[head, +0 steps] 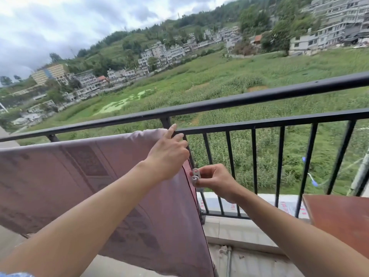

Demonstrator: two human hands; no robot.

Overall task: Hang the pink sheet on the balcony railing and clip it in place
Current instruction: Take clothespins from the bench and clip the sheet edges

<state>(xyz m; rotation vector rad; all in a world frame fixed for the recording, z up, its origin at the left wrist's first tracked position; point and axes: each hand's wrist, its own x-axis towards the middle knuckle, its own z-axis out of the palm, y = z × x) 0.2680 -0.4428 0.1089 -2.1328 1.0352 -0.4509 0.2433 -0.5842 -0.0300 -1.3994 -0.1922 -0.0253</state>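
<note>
The pink patterned sheet (79, 176) hangs over the lower rail of the black balcony railing (259, 122), covering its left part. My left hand (169, 152) rests on the sheet's top right corner, fingers against the rail and pinching the fabric edge. Just below and to the right, my right hand (215, 180) holds a white plastic clip (195, 176) beside the sheet's right edge. The clip's two ring ends point left toward the fabric.
The railing's upper bar (239, 98) runs above the lower rail, with vertical bars (279, 166) to the right of the sheet. A reddish-brown table top (339, 218) stands at the lower right. A concrete ledge (239, 230) runs under the railing. Fields and houses lie beyond.
</note>
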